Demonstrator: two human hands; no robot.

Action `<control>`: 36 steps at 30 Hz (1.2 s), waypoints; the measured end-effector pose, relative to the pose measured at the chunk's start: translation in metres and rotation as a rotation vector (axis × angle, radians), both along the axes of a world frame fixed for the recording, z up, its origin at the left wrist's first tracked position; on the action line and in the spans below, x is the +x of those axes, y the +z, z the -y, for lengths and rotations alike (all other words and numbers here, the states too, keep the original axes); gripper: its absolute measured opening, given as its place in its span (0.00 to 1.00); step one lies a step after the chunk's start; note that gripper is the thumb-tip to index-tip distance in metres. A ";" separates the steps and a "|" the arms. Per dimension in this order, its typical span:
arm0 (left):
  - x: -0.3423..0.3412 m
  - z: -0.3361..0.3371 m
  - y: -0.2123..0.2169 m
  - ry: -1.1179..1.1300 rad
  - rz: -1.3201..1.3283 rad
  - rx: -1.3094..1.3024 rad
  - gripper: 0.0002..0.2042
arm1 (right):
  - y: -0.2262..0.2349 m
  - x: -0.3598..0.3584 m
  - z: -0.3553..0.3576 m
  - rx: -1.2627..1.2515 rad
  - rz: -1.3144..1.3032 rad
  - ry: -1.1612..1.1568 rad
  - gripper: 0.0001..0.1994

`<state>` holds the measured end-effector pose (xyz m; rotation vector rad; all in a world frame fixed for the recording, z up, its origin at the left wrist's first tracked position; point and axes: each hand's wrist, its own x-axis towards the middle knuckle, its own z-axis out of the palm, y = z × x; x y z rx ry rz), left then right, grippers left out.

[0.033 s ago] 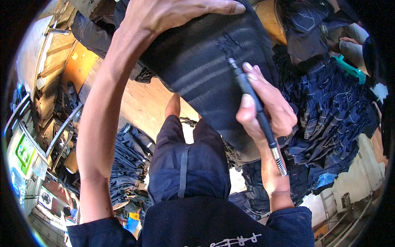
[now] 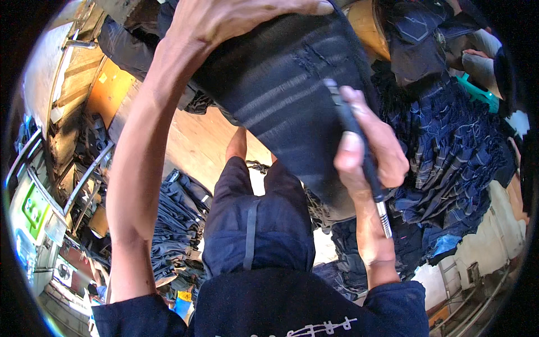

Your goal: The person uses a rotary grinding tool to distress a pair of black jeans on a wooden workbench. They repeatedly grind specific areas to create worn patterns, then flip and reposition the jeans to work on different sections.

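Dark denim cloth [image 2: 264, 95] with pale faded streaks is drawn smooth and slanted in front of me. A small frayed patch [image 2: 311, 59] shows near its upper right. My left hand [image 2: 224, 19] holds the cloth at the top edge, thumb laid along it; the other fingers are mostly hidden. In my right hand [image 2: 376, 140] is a black pen-shaped rotary tool [image 2: 359, 135], thumb and fingers wrapped round its barrel. Its metal tip, slightly blurred, points up and left just below the frayed patch. Whether it touches the cloth I cannot tell. A springy metal end [image 2: 384, 219] lies by my wrist.
Heaps of dark jeans [image 2: 443, 151] rise close on the right, with another pile [image 2: 179, 219] at the left. Metal rails [image 2: 87, 177] stand at far left. A wooden board [image 2: 196, 140] lies beneath the cloth. Another person's arm [image 2: 483, 56] shows at upper right.
My right hand and the rotary tool have shifted a little to the right, the tip moving away from the frayed patch. My left hand stays in place on the cloth.
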<state>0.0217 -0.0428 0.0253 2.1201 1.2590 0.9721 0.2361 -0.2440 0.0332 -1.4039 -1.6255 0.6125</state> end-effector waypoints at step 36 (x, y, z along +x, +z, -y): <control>-0.034 -0.046 -0.011 0.180 -0.324 0.227 0.33 | -0.003 -0.039 0.029 0.123 0.146 0.080 0.14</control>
